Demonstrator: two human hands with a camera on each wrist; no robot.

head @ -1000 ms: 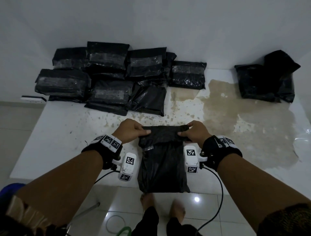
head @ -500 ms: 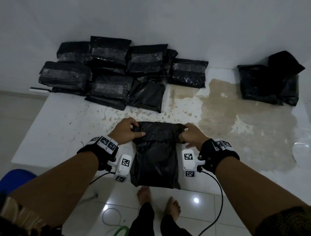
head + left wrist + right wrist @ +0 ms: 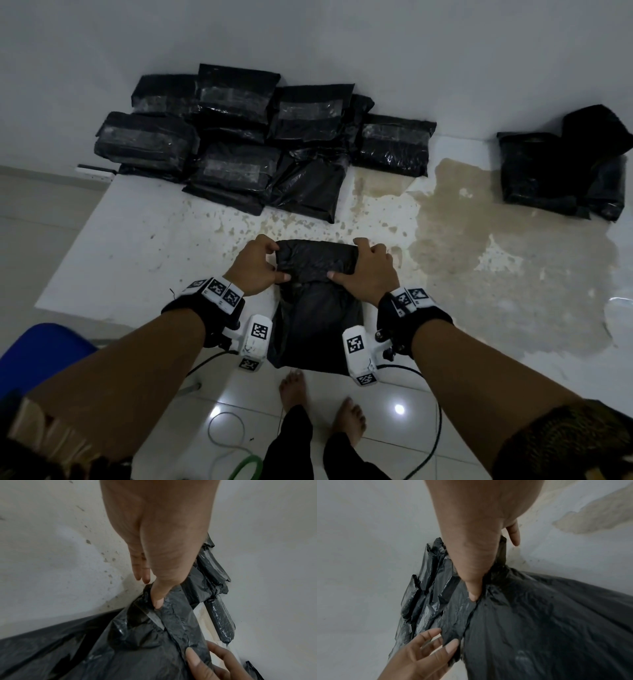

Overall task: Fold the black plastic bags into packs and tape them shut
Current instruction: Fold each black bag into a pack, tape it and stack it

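Both hands on one black plastic bag (image 3: 317, 308) at the near edge of the white counter (image 3: 137, 240), lower end of the bag drooping over that edge toward the tiled floor (image 3: 394, 442). Far end of the bag folded back toward the body into a thick flap (image 3: 317, 258), held down at its two corners.

Left hand (image 3: 255, 267) at the flap's left corner: thumb (image 3: 158, 596) laid on top of the fold, pressing into the plastic, other fingers (image 3: 140, 573) reaching past the far edge toward the counter, only loosely bent. A pinch of the folded layer between thumb above and fingers behind, as far as the head view and the left wrist view show.

Right hand (image 3: 368, 272) at the flap's right corner, mirrored: thumb (image 3: 475, 588) pushed down into the crease where the flap meets the body of the bag, one finger (image 3: 513, 534) straight beyond the fold, near the counter. Whether the remaining fingers tuck under the flap or only rest against its edge: cannot tell.

Behind, against the wall, a heap of finished packs (image 3: 260, 144), black and rectangular, several with a band of clear tape across the face. Far right on the counter, well apart from the heap, a loose stack of black bags (image 3: 561, 171). Between the two, a large brown stain (image 3: 496, 246) on the counter surface. Black straps with printed markers and white camera units on both wrists.
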